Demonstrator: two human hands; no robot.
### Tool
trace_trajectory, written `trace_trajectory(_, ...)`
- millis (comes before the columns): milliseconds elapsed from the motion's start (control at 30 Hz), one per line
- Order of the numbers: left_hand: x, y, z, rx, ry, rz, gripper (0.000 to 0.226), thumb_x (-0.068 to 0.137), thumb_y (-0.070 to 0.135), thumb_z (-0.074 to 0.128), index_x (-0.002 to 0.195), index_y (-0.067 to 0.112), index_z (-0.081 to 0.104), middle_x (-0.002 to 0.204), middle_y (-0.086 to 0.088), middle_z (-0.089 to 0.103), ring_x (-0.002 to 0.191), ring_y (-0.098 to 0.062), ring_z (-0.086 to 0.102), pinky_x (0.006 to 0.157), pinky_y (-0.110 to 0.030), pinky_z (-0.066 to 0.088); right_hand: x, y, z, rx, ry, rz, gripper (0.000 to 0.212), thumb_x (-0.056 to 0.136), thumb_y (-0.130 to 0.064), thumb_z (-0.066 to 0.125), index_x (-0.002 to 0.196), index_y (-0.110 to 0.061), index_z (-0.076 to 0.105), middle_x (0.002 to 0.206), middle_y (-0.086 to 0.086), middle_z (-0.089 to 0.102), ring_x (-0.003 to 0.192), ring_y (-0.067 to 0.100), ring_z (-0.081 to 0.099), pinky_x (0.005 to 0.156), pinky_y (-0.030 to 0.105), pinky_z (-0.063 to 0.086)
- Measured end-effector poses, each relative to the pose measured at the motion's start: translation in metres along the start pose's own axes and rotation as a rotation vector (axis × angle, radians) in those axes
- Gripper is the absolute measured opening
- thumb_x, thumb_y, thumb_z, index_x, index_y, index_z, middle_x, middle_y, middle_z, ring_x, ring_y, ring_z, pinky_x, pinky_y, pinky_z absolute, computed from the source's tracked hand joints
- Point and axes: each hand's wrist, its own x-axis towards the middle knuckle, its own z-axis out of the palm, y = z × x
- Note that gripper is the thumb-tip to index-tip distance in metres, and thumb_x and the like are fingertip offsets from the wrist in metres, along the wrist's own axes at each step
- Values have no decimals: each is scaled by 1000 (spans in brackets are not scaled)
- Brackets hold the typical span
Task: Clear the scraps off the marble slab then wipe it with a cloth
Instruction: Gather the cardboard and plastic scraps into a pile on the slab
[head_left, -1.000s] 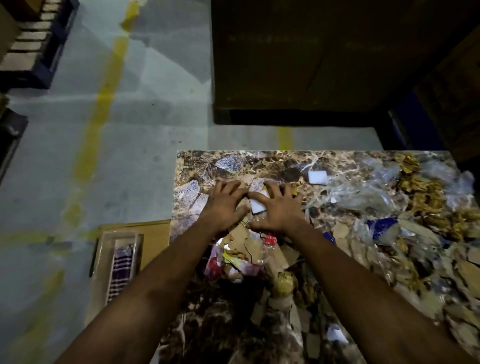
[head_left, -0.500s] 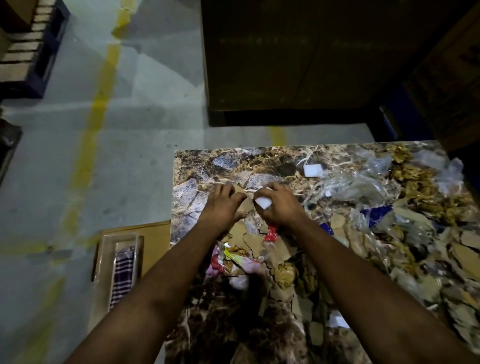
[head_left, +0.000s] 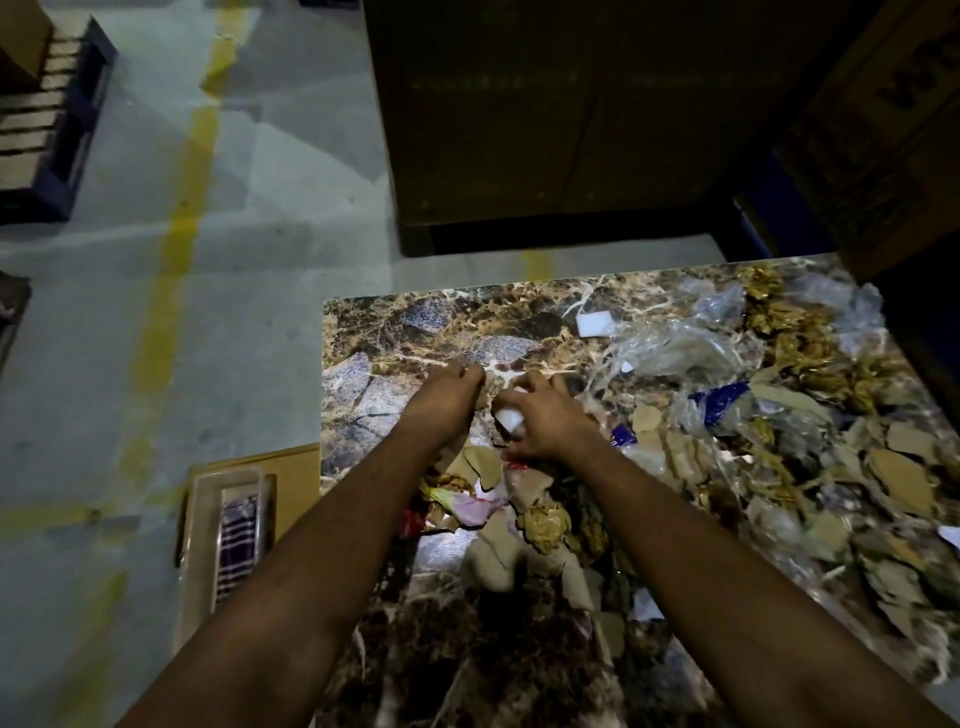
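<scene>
While both forearms reach out from the bottom edge toward 12 o'clock, the two hands meet near the middle of the marble slab (head_left: 395, 332), side by side and almost touching. The left hand (head_left: 441, 400) is turned with its back up and its fingers curled down onto the stone; whether its grip holds any scrap I cannot tell, since the fingertips are hidden under the hand. The right hand (head_left: 545, 415) lies just at 3 o'clock of it, knuckles up, thumb and fingers bent inward in a narrow grip round a small white scrap (head_left: 509, 418) that shows at the thumb side.

Below the hands, toward 6 o'clock, a heap of torn cardboard pieces (head_left: 483, 460) and coloured wrappers (head_left: 470, 506) lies between the two wrists. A crumpled clear plastic bag (head_left: 675, 348) sits at 2 o'clock of the hands, with a white square piece (head_left: 594, 323) just beyond it toward 12 o'clock. More brown scraps and dry, crumpled yellowish bits (head_left: 810, 343) cover the slab's 3 o'clock side.

Off the slab at 9 o'clock, on the floor, a clear tray (head_left: 208, 519) holds a striped cloth (head_left: 236, 551), resting on a flat sheet of cardboard (head_left: 296, 467). A yellow line (head_left: 171, 270) runs along the grey floor.
</scene>
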Motion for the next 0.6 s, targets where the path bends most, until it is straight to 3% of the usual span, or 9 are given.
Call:
trace_trajectory(67,-8,3,8,26,15,28,40,85,7,64,114,22,42,113,-15,61,99,-33,51,70,-36,38,2,-2,0,71,50,-11,66,80,-33,82,138,-45,52,149,10,42,137,38,36,109,51,42)
trace_trajectory(133,-13,6,14,37,44,40,44,83,6,62,118,23,41,113,-13,62,101,-33,50,72,-37,37,0,-2,1,113,117,-67,57,83,-22,77,133,-41,59,137,12,53,127,36,46,102,45,46)
trace_trajectory(233,-11,6,13,49,21,8,60,81,3,64,134,23,43,127,-11,58,116,-34,48,94,-44,41,-3,0,-1,215,202,-146,46,78,-9,78,118,-31,72,112,7,67,101,28,63,81,32,50)
trace_trajectory(333,-8,6,13,42,21,26,54,87,5,64,134,23,43,128,-11,58,112,-31,50,92,-41,41,-8,7,-13,381,308,-148,48,80,-9,81,121,-31,71,122,2,67,99,17,62,87,29,50)
trace_trajectory(433,-9,9,6,-74,34,8,42,95,10,59,132,23,46,123,-11,59,101,-27,55,85,-39,50,-23,21,-31,549,428,-165,50,80,-1,79,121,-28,71,125,-5,64,108,7,54,91,15,43)
trace_trajectory(600,-22,43,-12,-408,223,-8,53,89,-4,59,132,26,51,132,-6,55,111,-22,55,92,-36,50,-64,58,-53,602,597,-205,55,71,-2,86,116,-30,71,122,-6,67,111,13,61,94,33,55)
